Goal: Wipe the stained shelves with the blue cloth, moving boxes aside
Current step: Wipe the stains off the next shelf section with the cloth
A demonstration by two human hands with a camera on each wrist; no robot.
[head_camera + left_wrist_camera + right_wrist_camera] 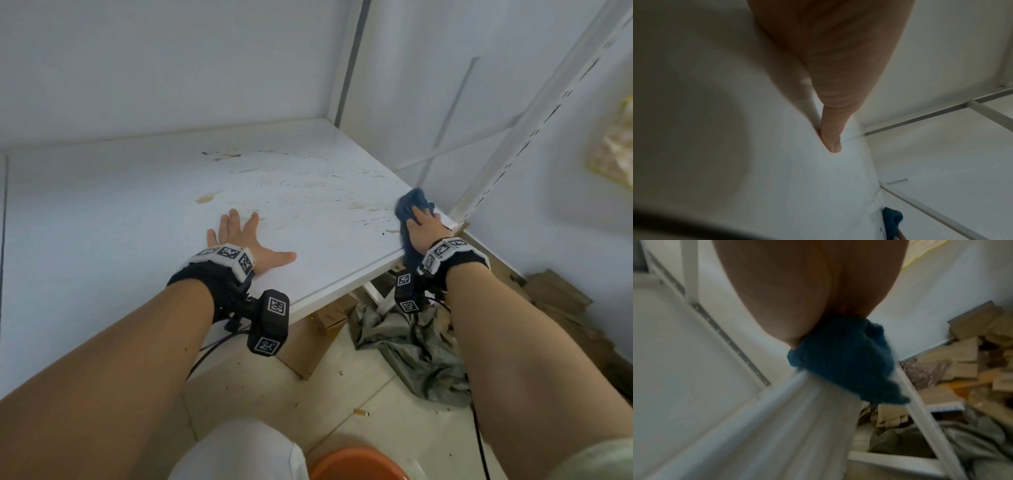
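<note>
The white shelf (137, 205) carries brown and black stains (308, 181) across its middle and right side. My left hand (239, 236) lies flat on it near the front edge, fingers spread; the left wrist view shows its thumb (830, 138) against the shelf (797, 186). My right hand (423, 226) presses the blue cloth (411, 200) onto the shelf's front right corner, fingers laid over it. Part of the cloth (838, 361) hangs over the shelf edge (797, 418) below the palm (797, 296). The cloth (892, 217) also shows in the left wrist view. No boxes stand on the shelf.
A perforated white upright (513, 147) rises just behind the right hand. Under the shelf lie cardboard boxes (308, 342) and a crumpled grey sheet (411, 349). Flattened cardboard (565, 308) is piled against the right wall. An orange basin (356, 466) sits by my knee.
</note>
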